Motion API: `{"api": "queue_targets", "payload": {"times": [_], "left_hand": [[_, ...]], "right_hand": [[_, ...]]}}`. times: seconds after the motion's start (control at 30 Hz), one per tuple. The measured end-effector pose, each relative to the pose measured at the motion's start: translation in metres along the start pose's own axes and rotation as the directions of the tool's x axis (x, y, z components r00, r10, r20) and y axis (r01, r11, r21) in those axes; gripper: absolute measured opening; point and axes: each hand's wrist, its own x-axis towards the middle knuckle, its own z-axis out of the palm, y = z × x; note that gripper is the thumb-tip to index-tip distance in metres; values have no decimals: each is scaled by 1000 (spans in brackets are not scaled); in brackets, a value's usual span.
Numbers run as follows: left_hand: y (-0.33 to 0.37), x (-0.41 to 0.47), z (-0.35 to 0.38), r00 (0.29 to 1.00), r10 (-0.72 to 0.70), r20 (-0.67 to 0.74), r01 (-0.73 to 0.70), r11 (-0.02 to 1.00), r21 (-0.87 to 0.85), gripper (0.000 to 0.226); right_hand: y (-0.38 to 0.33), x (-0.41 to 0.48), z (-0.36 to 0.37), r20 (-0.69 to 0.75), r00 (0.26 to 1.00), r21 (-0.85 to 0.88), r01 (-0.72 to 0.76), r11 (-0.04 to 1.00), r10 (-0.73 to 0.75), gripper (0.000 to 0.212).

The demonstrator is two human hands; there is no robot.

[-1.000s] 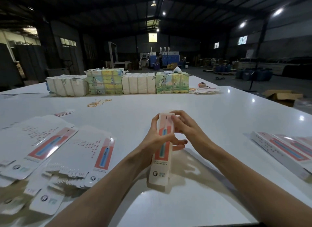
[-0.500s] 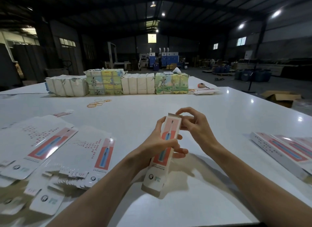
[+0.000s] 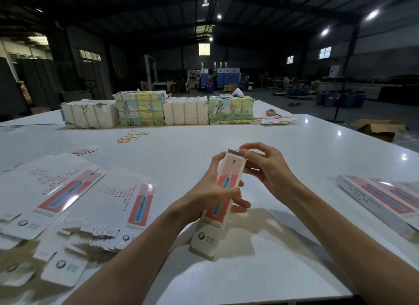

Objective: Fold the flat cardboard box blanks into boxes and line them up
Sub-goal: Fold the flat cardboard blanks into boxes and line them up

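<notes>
Your left hand is wrapped around the middle of the folded box, holding it tilted above the surface with its top end toward 12 o'clock. Your right hand has its fingertips curled onto that top end, pinching the flap there. The flat blanks lie fanned out at 9 o'clock. The finished boxes lie side by side at 3 o'clock. Rubber bands lie toward 11 o'clock, near the wrapped bundles at 12.

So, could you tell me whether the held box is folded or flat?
Folded: the box shows a front and a side face.
</notes>
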Motion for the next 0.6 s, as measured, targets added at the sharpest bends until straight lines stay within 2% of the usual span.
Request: {"api": "queue_targets", "payload": {"times": [0.13, 0.27, 0.4, 0.5, 0.6], "left_hand": [[0, -1, 0, 1000, 11, -16, -11, 1000, 24, 101], [-3, -2, 1, 999, 34, -23, -33, 999, 38, 101], [-5, -1, 1, 996, 80, -35, -79, 996, 32, 110], [-4, 0, 1, 994, 112, -16, -112, 994, 6, 113], [-3, 0, 1, 992, 130, 0, -130, 991, -16, 109]], "right_hand": [[-1, 1, -2, 69, 994, 64, -92, 994, 88, 17], [-1, 2, -3, 51, 990, 85, -134, 987, 130, 16], [1, 4, -5, 55, 984, 120, -177, 977, 172, 17], [1, 5, -6, 67, 984, 118, -172, 978, 165, 20], [0, 4, -6, 78, 992, 60, -101, 993, 96, 24]]}}
